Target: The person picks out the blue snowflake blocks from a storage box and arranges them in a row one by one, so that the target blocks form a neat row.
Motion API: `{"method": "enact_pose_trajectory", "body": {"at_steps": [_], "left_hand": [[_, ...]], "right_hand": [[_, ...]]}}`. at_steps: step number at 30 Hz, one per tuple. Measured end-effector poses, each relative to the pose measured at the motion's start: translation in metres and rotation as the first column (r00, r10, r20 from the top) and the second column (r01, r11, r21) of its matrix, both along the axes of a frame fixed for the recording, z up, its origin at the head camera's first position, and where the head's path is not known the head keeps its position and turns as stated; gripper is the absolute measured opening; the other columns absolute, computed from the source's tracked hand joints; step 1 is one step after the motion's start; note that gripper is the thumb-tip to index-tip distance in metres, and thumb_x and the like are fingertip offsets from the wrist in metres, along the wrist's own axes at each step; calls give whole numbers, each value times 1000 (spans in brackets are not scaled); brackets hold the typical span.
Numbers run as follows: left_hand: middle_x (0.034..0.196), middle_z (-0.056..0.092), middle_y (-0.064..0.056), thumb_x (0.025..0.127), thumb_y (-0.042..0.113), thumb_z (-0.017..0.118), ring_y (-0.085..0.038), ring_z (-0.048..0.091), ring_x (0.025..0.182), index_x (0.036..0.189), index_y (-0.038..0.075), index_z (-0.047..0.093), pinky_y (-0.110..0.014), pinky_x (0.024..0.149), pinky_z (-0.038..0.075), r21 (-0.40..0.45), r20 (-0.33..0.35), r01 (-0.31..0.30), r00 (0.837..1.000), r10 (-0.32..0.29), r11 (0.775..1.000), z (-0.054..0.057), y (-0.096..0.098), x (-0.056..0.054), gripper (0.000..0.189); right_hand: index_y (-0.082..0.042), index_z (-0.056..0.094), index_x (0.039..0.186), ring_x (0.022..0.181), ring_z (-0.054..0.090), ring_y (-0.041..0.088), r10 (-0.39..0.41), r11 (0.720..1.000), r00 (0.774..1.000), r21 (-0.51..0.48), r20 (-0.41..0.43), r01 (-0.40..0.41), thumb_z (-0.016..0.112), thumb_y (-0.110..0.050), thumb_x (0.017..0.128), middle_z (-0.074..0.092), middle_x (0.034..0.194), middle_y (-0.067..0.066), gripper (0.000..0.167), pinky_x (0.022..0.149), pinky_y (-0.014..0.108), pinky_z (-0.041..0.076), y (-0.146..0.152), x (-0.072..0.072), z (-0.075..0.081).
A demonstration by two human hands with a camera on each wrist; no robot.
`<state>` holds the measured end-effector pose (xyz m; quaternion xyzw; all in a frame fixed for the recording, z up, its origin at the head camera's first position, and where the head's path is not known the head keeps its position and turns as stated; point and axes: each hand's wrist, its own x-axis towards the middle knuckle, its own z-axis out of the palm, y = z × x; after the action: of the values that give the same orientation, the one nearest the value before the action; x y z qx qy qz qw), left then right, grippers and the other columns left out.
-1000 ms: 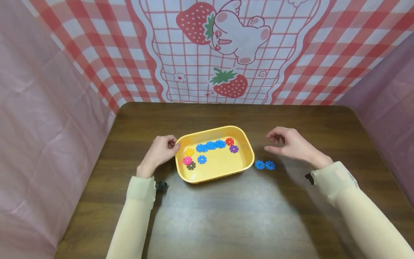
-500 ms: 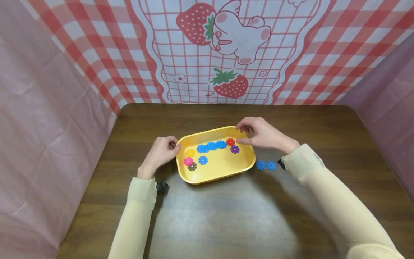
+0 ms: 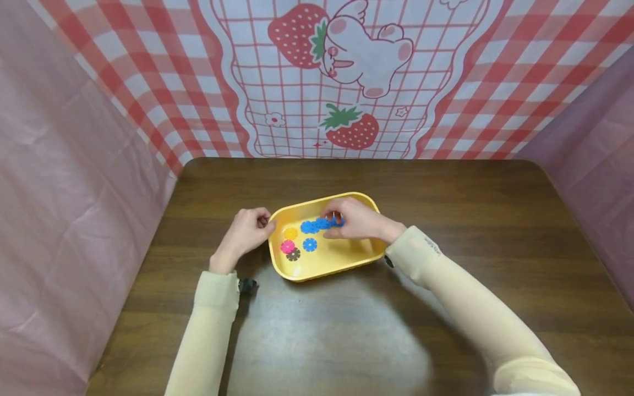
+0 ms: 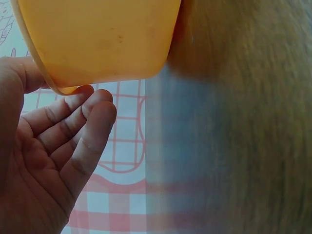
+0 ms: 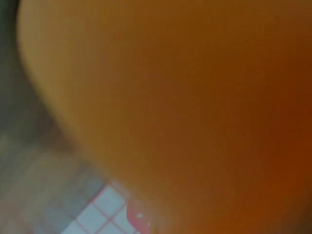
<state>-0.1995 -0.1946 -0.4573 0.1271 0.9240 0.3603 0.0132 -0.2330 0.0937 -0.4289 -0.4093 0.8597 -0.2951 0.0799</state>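
A yellow plastic tray [image 3: 342,264] stands on the table, holding flower-shaped plastic discs. My left hand [image 3: 246,231] grips its left rim, with the thumb over the edge and fingers outside, as the left wrist view of the hand [image 4: 63,131] shows. Over the tray's right part is my right hand [image 3: 354,219], thumb and fingers parted around the right end of a row of blue discs [image 3: 316,225]. A single blue disc [image 3: 310,245], a yellow disc [image 3: 290,234], a pink disc [image 3: 287,246] and a dark brown disc [image 3: 293,254] lie farther left. The red and purple discs are hidden behind the right hand.
The brown wooden table [image 3: 317,341] ends at a red-and-white checked cloth [image 3: 198,82] at the back. Pink curtains [image 3: 74,192] hang on both sides. My right sleeve [image 3: 421,256] covers the spot of two blue discs on the table.
My right hand has moved left from beside the tray, over its right rim and down to the blue row. The left hand has stayed on the left rim.
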Motion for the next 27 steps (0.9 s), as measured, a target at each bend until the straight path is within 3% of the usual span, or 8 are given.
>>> {"method": "enact_pose_trajectory", "body": {"at_steps": [10, 18, 27], "left_hand": [[73, 63, -5, 89, 16, 68, -20, 55, 62, 88, 4, 70, -32, 60, 47, -11, -25, 6, 1000, -6, 1000, 0, 0, -1, 13], [72, 63, -4, 89, 16, 68, -19, 55, 61, 87, 4, 69, -32, 59, 47, -10, -40, 23, 999, -23, 1000, -2, 2, -2, 12], [71, 63, -5, 89, 15, 68, -19, 54, 61, 87, 3, 69, -32, 59, 47, -11, -35, 26, 999, -26, 1000, -2, 1, -2, 12]], "right_hand": [[-1, 69, 109, 92, 57, 21, -21, 990, 998, 140, 56, 13, 82, -21, 79, 64, 101, 7, 38, 88, 34, 46, -28, 12, -22], [-5, 70, 105, 81, 52, 17, -55, 974, 998, 222, 2, 53, 83, -24, 80, 55, 92, 1, 35, 80, 32, 45, -38, 21, -34], [-6, 72, 100, 81, 53, 16, -43, 968, 999, 245, -20, 47, 82, -22, 81, 58, 91, 1, 26, 80, 32, 47, -42, 24, -32]]}}
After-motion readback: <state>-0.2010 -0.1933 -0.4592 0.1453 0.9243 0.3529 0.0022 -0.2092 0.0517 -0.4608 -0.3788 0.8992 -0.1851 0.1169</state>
